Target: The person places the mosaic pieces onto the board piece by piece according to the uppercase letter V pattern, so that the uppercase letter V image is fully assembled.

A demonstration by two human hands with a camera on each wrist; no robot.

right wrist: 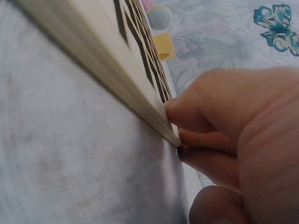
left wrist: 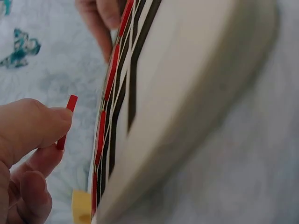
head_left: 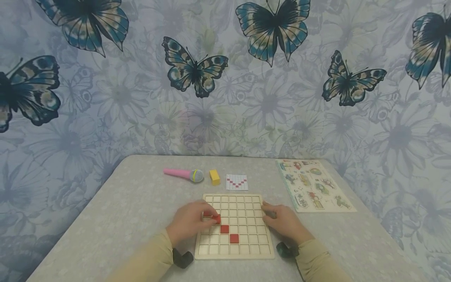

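A pale gridded board (head_left: 246, 227) lies on the table with several red tiles in its squares, among them one tile (head_left: 224, 229) and another (head_left: 234, 238) set diagonally. My left hand (head_left: 190, 221) is over the board's left side. In the left wrist view that hand (left wrist: 28, 144) pinches a thin red tile (left wrist: 67, 123) between thumb and finger, apart from the board's surface. At the board's right edge, my right hand (head_left: 284, 224) grips the rim. The right wrist view shows the thumb of this hand (right wrist: 229, 126) on top and fingers at the edge.
Behind the board lie a pink toy microphone (head_left: 179, 173), a yellow block (head_left: 214, 177) and a small card (head_left: 237, 182) with a V-shaped row of red squares. A picture board (head_left: 313, 186) with animal figures lies at the back right, before a butterfly-patterned wall.
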